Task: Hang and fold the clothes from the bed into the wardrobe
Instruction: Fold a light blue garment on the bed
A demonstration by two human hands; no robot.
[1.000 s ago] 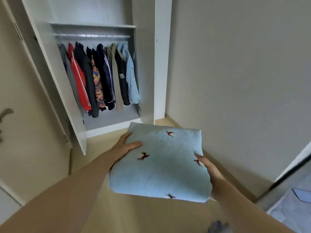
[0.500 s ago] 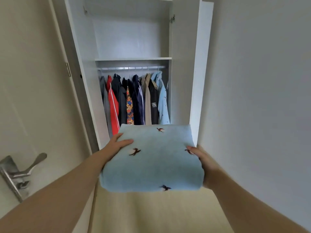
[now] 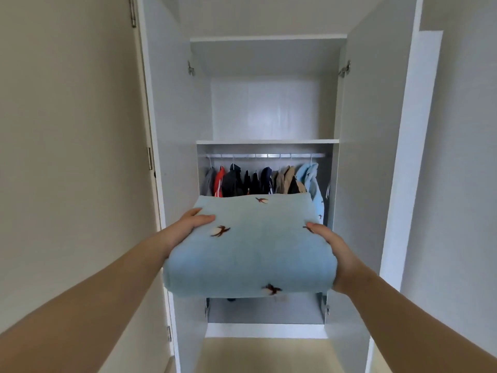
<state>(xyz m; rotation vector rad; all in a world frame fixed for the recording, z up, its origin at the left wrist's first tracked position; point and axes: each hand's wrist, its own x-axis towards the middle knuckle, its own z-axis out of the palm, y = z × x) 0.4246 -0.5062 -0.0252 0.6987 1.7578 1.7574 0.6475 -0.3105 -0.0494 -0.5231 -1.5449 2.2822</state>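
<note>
On the head camera I see the folded blue garment [image 3: 250,249] held flat in the air between both hands, right in front of the open wardrobe [image 3: 371,157]. The left hand [image 3: 185,230] grips its left edge, thumb on top, fingers hidden beneath. The right hand [image 3: 333,251] clasps the right edge likewise. The bundle sits below the shelf [image 3: 266,142] and hides the lower part of the hanging clothes [image 3: 258,181].

The folded garment [image 3: 250,249] is showing as soft, fleecy cloth, matt blue. The wardrobe [image 3: 376,157] is looking like smooth white board, its back panel [image 3: 265,109] gleaming faintly glossy. The rail [image 3: 261,155] and hinge [image 3: 191,69] are shining as bare metal above hanging clothes [image 3: 258,181] of mixed cloth.
</note>
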